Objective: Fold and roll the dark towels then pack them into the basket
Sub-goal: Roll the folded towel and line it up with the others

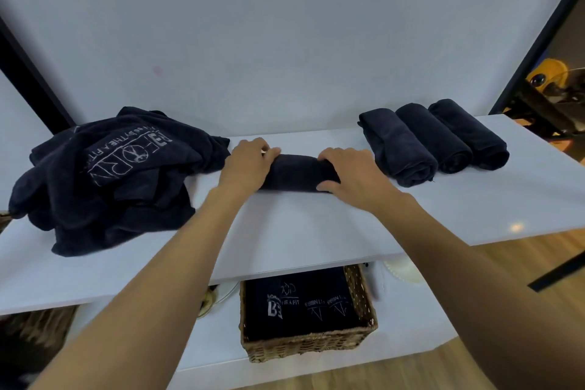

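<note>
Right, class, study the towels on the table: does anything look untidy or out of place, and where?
Only the heap of towels on the left is crumpled, awaiting folding. Of the three rolls on the right, the leftmost roll looks looser, its end lopsided. Nothing spilled or damaged.

Open tabletop (316, 231) in front; towel heap (110, 184) at left, 3 rolled towels (433, 142) at right, wall (285, 41) behind.

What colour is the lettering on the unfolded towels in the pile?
White lettering on the dark towel pile; the head view shows it.
</note>
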